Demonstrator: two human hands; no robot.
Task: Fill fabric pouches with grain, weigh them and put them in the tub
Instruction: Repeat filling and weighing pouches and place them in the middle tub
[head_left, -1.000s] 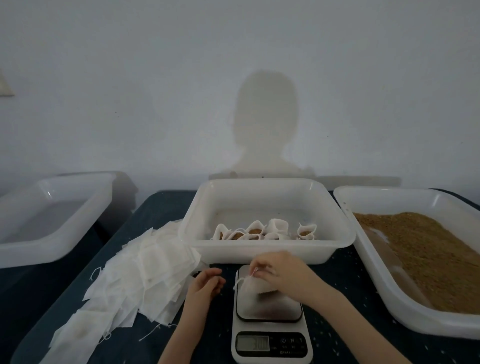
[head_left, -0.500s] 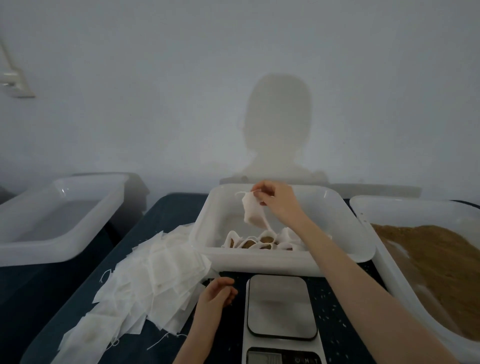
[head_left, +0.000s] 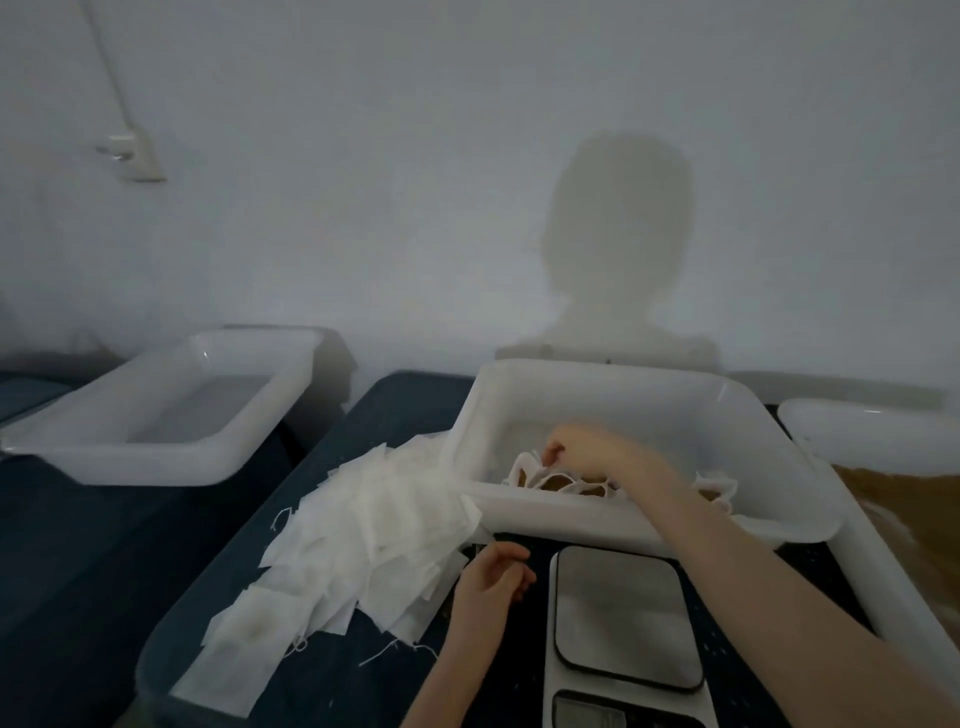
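The right hand (head_left: 582, 449) reaches down inside the white rectangular plastic tub (head_left: 613, 400), its fingertips pinching the rim of a white fabric pouch (head_left: 527, 465) that sits among the other grain-filled pouches (head_left: 576, 483) on the tub floor. Half a second earlier the same hand held this pouch in the air above the tub; one second earlier the pouch lay on the scale. The silver platform of the white digital kitchen scale (head_left: 621, 618) is now bare, just in front of the tub. The left hand (head_left: 491, 579) rests beside the scale with fingers loosely curled, holding nothing, at the edge of the heap of flat white empty pouches (head_left: 374, 530); its place is unchanged. At far right, the white tub of brown grain (head_left: 893, 499) shows only partly, since the view has turned leftward. A second, empty-looking white tub (head_left: 171, 410) stands well apart at left on the dark blue table surface (head_left: 332, 670).
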